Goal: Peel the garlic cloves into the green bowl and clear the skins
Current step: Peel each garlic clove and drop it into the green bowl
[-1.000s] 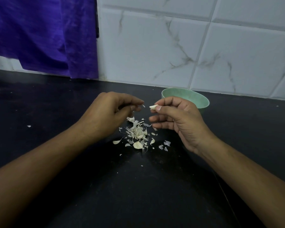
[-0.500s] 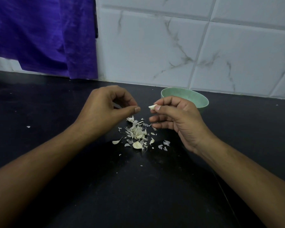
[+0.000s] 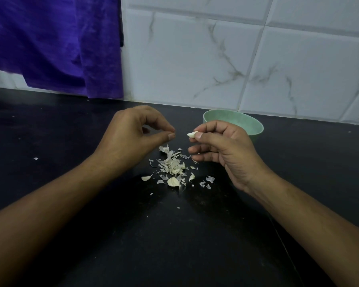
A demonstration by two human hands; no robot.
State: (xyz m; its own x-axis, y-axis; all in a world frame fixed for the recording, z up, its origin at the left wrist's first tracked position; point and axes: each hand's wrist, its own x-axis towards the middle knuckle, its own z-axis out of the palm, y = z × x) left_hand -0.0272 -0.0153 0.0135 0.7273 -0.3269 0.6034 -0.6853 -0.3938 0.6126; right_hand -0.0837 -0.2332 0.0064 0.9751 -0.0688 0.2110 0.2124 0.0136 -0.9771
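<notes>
Pinching a garlic clove (image 3: pixel 192 134) between the tips of thumb and forefinger, the right hand (image 3: pixel 224 150) hangs above the black counter (image 3: pixel 174 235), at about 2 o'clock from the pile of skins (image 3: pixel 172 164). The clove pokes out of the pinch toward 9 o'clock. Its pale pointed end is free and its other end is hidden behind the thumb tip. The other three fingers (image 3: pixel 203 150) curl loosely beneath the clove and do not touch it.

The left hand (image 3: pixel 131 139) sits at 10 o'clock from the pile, fingers curled, with thumb and forefinger tips pressed together. I cannot tell whether a scrap of skin is caught between them. A small gap separates those tips from the clove, which lies at their 3 o'clock.

The green bowl (image 3: pixel 251 123) stands on the counter behind the right hand, at 2 o'clock from the clove, its near side partly covered by the knuckles. The skins lie scattered below and between both hands. A larger pale piece (image 3: pixel 173 181) sits at the pile's 6 o'clock edge and a stray fleck (image 3: pixel 35 158) lies far out at 9 o'clock. A purple cloth (image 3: pixel 50 42) hangs against the tiled wall (image 3: pixel 216 59) at 11 o'clock.
</notes>
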